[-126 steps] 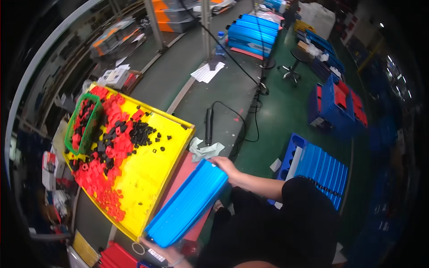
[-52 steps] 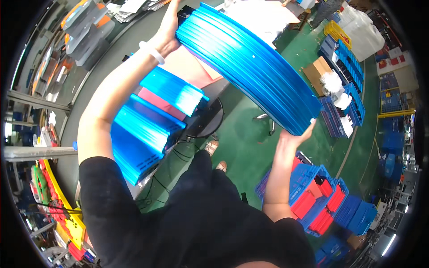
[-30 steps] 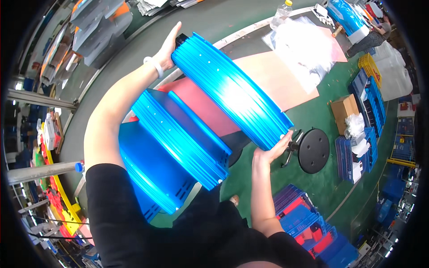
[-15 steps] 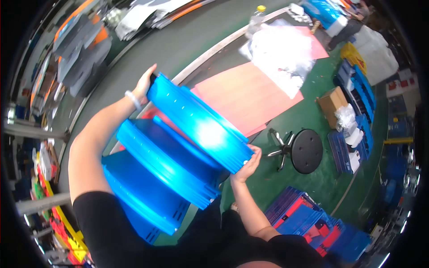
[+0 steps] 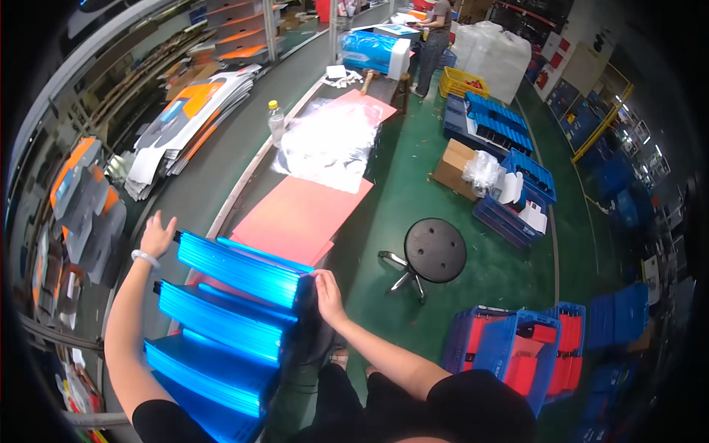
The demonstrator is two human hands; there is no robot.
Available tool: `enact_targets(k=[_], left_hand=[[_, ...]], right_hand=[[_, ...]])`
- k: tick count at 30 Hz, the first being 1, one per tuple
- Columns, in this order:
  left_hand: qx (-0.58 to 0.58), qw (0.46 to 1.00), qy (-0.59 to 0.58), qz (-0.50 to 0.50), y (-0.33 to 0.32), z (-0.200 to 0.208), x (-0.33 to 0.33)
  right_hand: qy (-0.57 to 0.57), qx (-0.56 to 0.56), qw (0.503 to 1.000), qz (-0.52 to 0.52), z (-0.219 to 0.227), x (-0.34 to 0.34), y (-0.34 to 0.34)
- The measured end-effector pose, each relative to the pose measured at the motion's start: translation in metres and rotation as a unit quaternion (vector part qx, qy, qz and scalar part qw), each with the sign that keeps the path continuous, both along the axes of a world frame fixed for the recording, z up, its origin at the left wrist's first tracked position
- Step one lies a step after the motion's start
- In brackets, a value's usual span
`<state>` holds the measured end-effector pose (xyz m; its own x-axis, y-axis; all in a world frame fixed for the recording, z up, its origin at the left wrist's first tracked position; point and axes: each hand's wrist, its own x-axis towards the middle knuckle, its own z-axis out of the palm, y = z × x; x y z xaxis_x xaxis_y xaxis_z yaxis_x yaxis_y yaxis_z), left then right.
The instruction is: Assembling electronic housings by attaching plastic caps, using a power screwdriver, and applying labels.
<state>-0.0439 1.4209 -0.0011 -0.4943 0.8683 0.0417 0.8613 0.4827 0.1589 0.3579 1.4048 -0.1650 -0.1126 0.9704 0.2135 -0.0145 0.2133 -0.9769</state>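
Observation:
Several shiny blue stacks of thin, ribbed-edged sheets lie one behind another at the near left, on or over the near end of the workbench. The farthest blue stack (image 5: 240, 269) has dark ends; what the sheets are I cannot tell. At its left end my left hand (image 5: 157, 238) is raised with fingers spread, holding nothing. My right hand (image 5: 329, 297) touches the right end, its fingers stretched along the corner rather than wrapped round it. Nearer to me are a second blue stack (image 5: 225, 323) and a third blue stack (image 5: 203, 373).
Pink sheets (image 5: 295, 214), clear plastic film (image 5: 329, 144) and a yellow-capped bottle (image 5: 276, 124) lie beyond on the bench. Right are a round black stool (image 5: 436, 249), a blue crate (image 5: 532, 347) with red pieces, and a cardboard box (image 5: 454, 168). A person (image 5: 436, 44) stands far off.
The farthest blue stack, held up between both hands before, has come down behind the others. My left hand has let go and spread its fingers. The view has turned toward the far bench.

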Motion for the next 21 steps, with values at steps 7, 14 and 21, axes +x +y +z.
enact_targets(k=[7, 14, 21], left_hand=[[0.213, 0.939, -0.164, -0.214, -0.099, 0.118, 0.190], [0.028, 0.809, -0.496, -0.314, -0.239, 0.133, 0.355], [-0.021, 0.779, -0.624, 0.060, -0.394, -0.056, 0.409]], right_hand=[[-0.213, -0.086, 0.967, 0.107, -0.020, 0.145, -0.048], [-0.482, -0.150, 0.762, 0.405, -0.088, 0.313, -0.147], [-0.389, -0.186, 0.657, 0.618, -0.123, 0.339, -0.180]])
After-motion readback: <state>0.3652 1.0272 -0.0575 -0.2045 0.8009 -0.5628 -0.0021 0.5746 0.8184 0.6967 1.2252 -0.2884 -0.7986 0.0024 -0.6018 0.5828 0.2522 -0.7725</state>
